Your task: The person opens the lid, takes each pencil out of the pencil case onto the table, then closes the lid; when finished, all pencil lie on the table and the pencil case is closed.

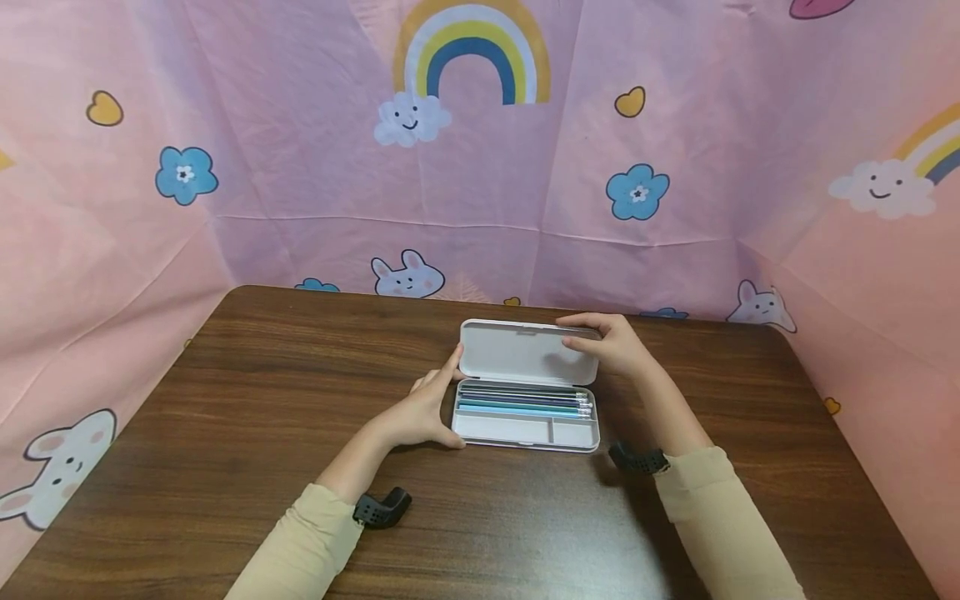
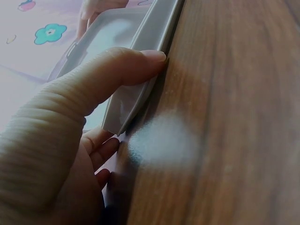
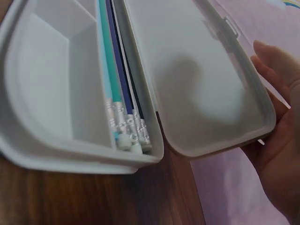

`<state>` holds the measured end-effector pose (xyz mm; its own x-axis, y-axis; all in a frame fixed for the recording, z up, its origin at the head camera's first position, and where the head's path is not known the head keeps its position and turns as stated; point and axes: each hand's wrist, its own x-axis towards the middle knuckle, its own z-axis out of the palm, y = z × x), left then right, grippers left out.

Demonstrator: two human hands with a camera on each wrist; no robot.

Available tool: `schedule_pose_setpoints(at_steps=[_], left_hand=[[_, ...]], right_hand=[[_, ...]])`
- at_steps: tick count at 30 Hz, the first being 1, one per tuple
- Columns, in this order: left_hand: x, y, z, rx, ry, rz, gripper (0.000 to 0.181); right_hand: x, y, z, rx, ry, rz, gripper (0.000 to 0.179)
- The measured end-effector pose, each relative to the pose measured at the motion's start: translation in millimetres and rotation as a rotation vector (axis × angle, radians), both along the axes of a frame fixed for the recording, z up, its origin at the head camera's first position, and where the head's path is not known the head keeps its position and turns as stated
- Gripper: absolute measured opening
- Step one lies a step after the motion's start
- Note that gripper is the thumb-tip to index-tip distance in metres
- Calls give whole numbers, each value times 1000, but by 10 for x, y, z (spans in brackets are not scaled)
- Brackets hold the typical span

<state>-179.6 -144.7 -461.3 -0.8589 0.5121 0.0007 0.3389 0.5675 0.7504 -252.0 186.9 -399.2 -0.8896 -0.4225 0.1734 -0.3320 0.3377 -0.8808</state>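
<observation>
A white pencil case (image 1: 501, 430) lies on the table with its lid (image 1: 513, 354) raised at the back. Several pencils (image 1: 517, 402), in light blue, teal, navy and dark tones, lie side by side in its rear compartment, eraser ends to the right. My left hand (image 1: 420, 412) grips the case's left end; in the left wrist view its thumb (image 2: 136, 65) lies on the front wall and the other fingers are round the far side. The lid's right end is held by my right hand (image 1: 618, 343), partly behind the lid in the right wrist view.
The case stands on a dark brown wooden table (image 1: 300, 367). A pink cloth backdrop (image 1: 315, 125) printed with rainbows, flowers and rabbits rises round the table's back and sides. Each wrist wears a black band (image 1: 382, 508).
</observation>
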Motion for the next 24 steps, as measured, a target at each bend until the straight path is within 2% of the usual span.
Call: schedule_pose_setpoints(at_steps=[5, 12, 18, 24], left_hand=[[-9, -5, -27, -6, -8, 6, 144], [-8, 3, -26, -7, -15, 15, 144], [-6, 8, -12, -10, -24, 20, 144], [-7, 6, -8, 2, -13, 12, 143]], right_hand=[[141, 58, -7, -6, 63, -53, 33], [520, 46, 216, -57, 233, -101, 33], [682, 95, 182, -104, 305, -131, 33], [833, 116, 99, -72, 325, -158, 34]])
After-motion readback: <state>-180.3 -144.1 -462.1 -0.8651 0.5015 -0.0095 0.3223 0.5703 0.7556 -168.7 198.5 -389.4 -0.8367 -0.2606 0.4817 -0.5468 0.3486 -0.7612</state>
